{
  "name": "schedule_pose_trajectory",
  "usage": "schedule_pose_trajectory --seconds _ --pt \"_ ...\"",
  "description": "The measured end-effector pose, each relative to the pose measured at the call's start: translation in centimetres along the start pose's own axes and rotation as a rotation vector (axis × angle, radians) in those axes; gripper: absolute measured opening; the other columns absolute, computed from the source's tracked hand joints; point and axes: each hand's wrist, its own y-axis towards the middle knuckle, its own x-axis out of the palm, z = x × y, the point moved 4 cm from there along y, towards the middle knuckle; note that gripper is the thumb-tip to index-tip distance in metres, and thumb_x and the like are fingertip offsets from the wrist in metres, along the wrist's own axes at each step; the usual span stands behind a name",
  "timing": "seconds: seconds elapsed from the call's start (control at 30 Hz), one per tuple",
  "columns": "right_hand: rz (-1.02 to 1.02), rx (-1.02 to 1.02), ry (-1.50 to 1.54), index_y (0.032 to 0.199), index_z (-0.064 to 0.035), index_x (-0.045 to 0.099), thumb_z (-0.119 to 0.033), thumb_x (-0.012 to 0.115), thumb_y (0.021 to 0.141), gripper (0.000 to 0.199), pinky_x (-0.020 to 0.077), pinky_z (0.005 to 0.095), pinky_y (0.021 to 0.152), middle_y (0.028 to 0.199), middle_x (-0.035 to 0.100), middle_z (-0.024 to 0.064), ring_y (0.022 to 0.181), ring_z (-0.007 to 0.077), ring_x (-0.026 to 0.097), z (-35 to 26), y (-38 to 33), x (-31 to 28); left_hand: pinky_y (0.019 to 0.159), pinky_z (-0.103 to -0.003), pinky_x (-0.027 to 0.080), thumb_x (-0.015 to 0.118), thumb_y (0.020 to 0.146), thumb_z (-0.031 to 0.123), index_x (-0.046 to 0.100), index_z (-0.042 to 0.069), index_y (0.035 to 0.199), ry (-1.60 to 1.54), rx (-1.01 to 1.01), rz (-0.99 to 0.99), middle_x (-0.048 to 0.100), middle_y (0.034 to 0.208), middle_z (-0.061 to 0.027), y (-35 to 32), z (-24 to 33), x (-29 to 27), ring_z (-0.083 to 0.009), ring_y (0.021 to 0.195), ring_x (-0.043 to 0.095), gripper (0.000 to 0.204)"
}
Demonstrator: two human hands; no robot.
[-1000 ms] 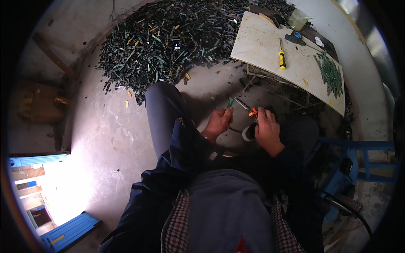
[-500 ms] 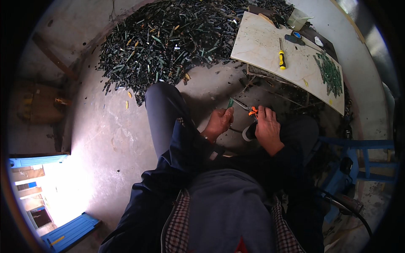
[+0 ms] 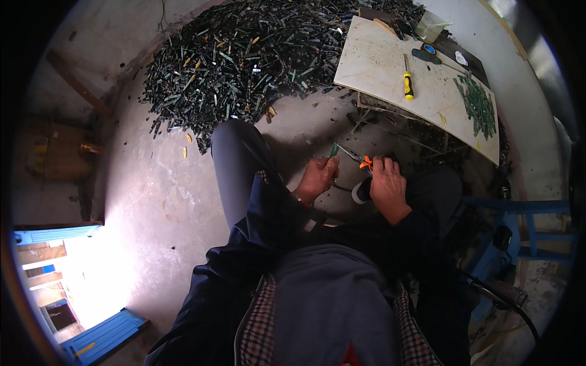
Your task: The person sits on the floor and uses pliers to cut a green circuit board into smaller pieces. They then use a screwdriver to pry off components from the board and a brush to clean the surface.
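My left hand is closed, pinching a small green strip that looks like a piece of circuit board between thumb and fingers. Its upper end sticks out past the fingertips. Closed around long-nosed pliers with orange handles, my right hand is just to the right. The thin jaws of the pliers point left and reach the upper end of the strip; whether they grip it is too small to tell. Both hands are held above my lap, between my bent knees.
A large heap of dark and green strips covers the floor ahead. On a low white board at the far right lie a yellow-black screwdriver, a pile of green strips and a clear plastic container. A blue stool stands at right.
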Motion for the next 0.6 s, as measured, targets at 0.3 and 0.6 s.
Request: schedule_pose_trajectory --seconds 0.3,0.6 --pt "-0.121 -0.075 0.011 0.1 -0.0014 0.052 -0.014 0.066 0.081 0.026 0.0485 0.0482 0.071 0.084 0.061 0.0164 0.078 0.0383 0.061 0.2 -0.3 0.8 0.043 -0.026 0.027 0.055 0.098 0.044 0.056 0.006 0.07 0.056 0.014 0.046 0.044 0.056 0.0039 0.2 -0.6 0.0 -0.0054 0.046 0.037 0.047" --pt "-0.522 0.139 0.907 0.088 -0.0035 0.053 -0.022 0.064 0.086 0.021 0.0437 0.0343 0.053 0.072 0.06 0.0092 0.059 0.0243 0.056 0.7 -0.4 3.4 0.044 -0.027 0.028 0.052 0.099 0.044 0.057 0.004 0.07 0.103 0.112 0.062 0.044 0.054 0.0023 0.6 -1.3 -0.3 -0.0068 0.046 0.038 0.05"
